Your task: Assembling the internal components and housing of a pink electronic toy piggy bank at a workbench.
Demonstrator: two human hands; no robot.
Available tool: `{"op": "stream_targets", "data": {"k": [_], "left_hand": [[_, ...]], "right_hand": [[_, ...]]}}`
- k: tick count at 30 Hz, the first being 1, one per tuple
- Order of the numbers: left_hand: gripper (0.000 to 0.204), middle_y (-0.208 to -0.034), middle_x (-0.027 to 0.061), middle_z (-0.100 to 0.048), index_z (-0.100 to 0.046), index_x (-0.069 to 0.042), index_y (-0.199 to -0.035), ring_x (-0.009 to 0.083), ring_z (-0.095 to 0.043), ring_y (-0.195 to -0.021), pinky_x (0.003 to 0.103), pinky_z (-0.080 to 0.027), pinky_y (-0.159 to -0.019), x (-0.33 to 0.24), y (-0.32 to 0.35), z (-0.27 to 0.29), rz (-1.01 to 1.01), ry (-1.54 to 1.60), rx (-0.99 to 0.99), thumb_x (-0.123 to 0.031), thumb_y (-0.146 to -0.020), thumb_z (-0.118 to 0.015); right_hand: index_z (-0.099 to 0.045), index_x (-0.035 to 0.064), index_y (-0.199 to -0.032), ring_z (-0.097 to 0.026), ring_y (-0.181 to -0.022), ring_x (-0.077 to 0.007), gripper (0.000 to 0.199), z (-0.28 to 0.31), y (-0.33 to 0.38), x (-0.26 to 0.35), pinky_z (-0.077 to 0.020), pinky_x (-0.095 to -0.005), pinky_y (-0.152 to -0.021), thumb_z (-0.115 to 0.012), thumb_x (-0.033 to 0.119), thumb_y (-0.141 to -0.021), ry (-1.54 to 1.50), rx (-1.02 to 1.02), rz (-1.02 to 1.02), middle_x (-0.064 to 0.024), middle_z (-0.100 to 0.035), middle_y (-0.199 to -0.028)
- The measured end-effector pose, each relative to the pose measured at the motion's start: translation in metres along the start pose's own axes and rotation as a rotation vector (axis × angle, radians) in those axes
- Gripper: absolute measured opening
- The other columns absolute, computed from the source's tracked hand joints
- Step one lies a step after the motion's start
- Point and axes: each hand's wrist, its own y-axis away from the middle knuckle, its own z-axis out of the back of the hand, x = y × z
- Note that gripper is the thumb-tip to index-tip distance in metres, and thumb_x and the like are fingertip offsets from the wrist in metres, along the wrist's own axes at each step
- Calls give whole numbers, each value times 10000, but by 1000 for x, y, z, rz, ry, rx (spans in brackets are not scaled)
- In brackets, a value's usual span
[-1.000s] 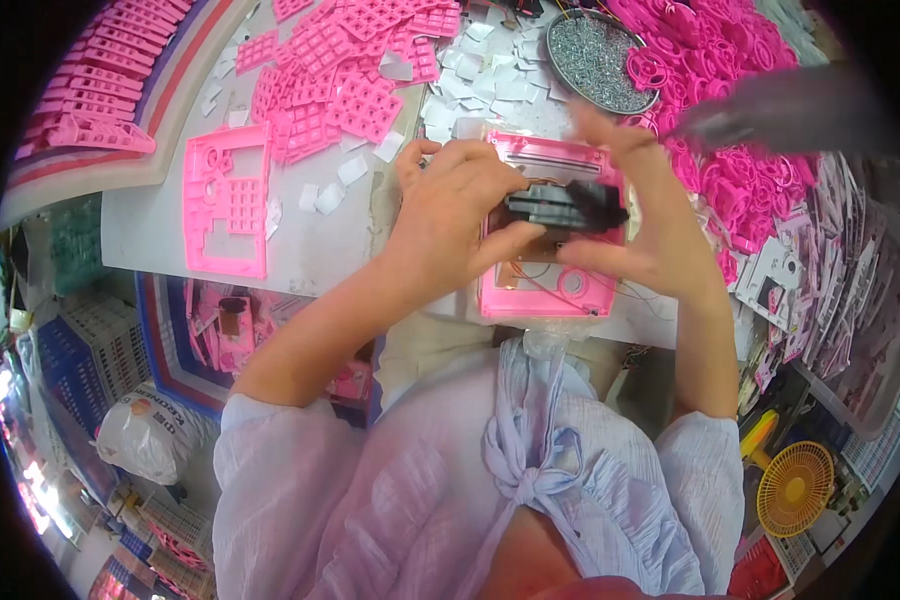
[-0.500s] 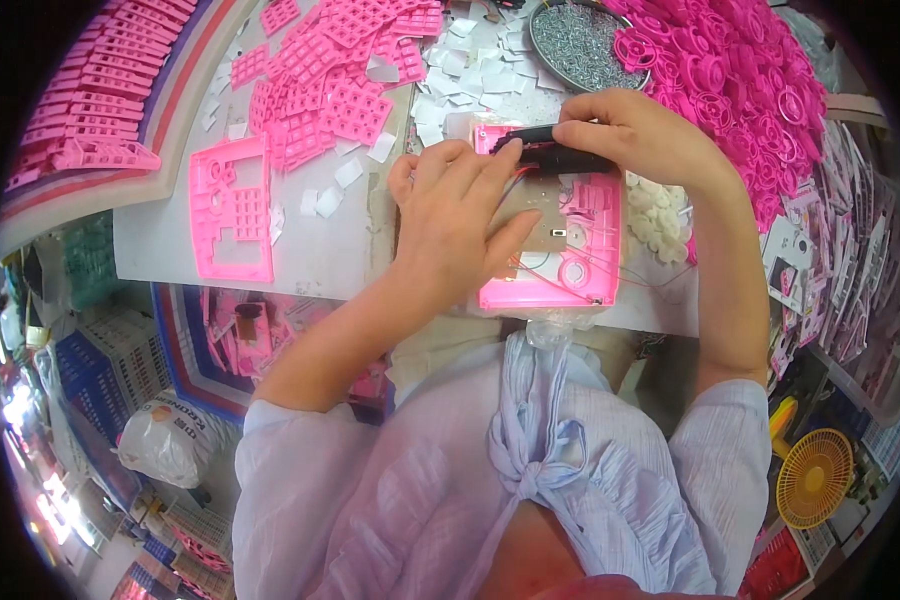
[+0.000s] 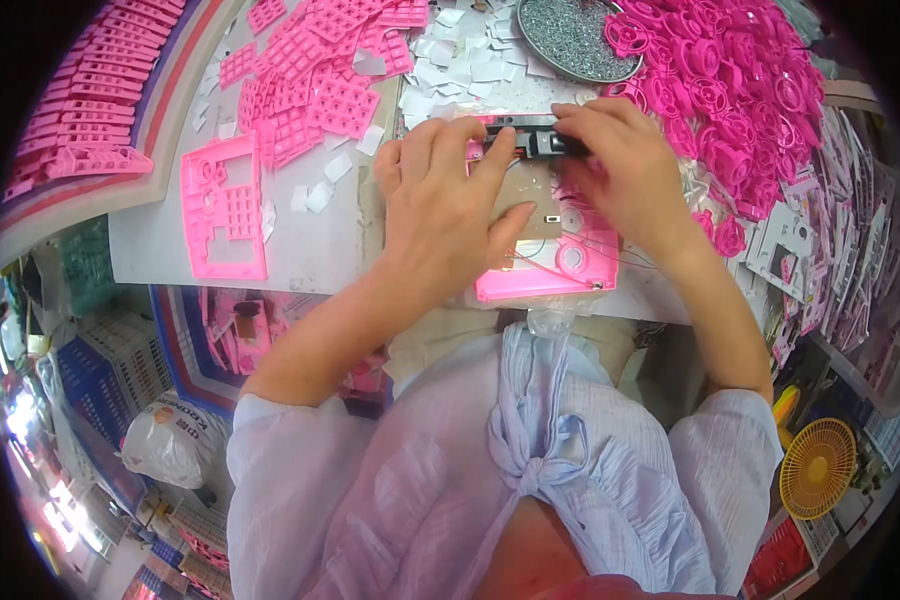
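A pink plastic housing (image 3: 600, 262) lies open in front of me, with thin wires and a brown circuit board (image 3: 535, 195) inside. Across its far end sits an oblong black plastic part (image 3: 538, 138), whose exact kind I cannot make out. The fingers of my left hand (image 3: 440, 195) press on the black part's left end, while that thumb stretches over the board. At the other end, my right hand (image 3: 625, 175) grips the part between bent fingers and thumb. My right hand covers the housing's right far side.
To the left lies a pink panel with cutouts (image 3: 225, 210), below heaped pink keypad pieces (image 3: 310, 60). White paper squares (image 3: 470, 60) are scattered near a round tray of screws (image 3: 580, 40). Magenta ring-shaped parts (image 3: 730, 90) pile up on the right. A yellow fan (image 3: 817, 468) is lower right.
My right hand has come down and turned, its fingers now at the black part's right end. The black part shows a different, more detailed face. My left hand has shifted slightly left.
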Motion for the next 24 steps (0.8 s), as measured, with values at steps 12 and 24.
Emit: {"op": "stream_targets", "data": {"k": [12, 24], "left_hand": [[226, -867, 121, -733, -772, -99, -859, 316, -698, -902, 491, -468, -829, 53, -187, -82, -84, -214, 282, -276, -861, -631], [193, -923, 55, -758, -782, -158, -929, 261, -706, -906, 487, -406, -882, 49, -189, -117, -296, -312, 144, -215, -883, -603]], "right_hand": [[-645, 35, -1165, -605, -1063, -340, 397, 8, 1, 11, -503, -405, -912, -733, 54, -778, 24, 17, -68, -137, -647, -1157], [-384, -5, -1428, -593, -958, -244, 521, 109, -68, 0, -462, -572, -1031, -527, 271, -1010, -1092, -173, -38, -141, -573, -1040]]}}
